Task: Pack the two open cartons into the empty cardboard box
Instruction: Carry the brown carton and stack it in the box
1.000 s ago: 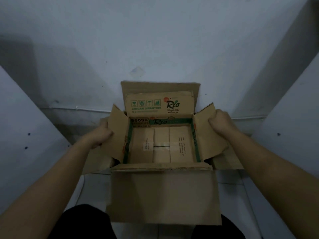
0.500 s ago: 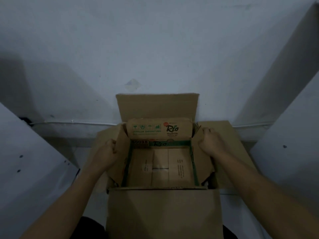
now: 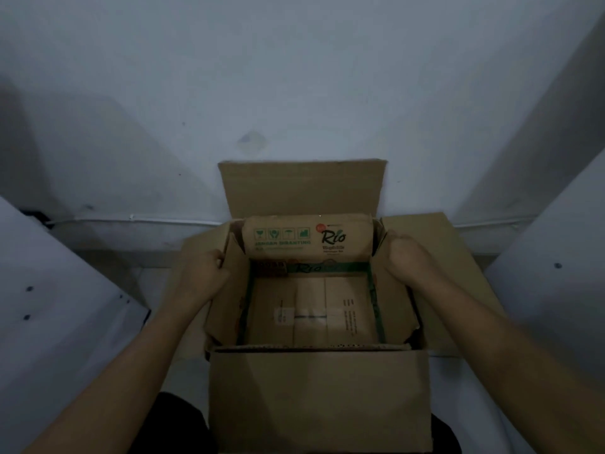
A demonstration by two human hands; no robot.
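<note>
1. Inner carton (image 3: pixel 311 309), printed "Rio", sits inside the outer cardboard box (image 3: pixel 319 398); its open top gives clear downward access to its bare bottom panel.
2. Far flap (image 3: pixel 307 239) of the inner carton curls inward over the rear edge, narrowing the opening there.
3. Left hand (image 3: pixel 203 273) and right hand (image 3: pixel 409 260) are closed on the inner carton's side flaps, occupying both lateral edges.
4. Gaps between inner carton and outer box walls are narrow slits on both sides.
5. Outer box rear flap (image 3: pixel 302 188) stands upright against the wall (image 3: pixel 294 77), blocking approach from behind.
6. White panels (image 3: pixel 55 309) close in at left and right.
</note>
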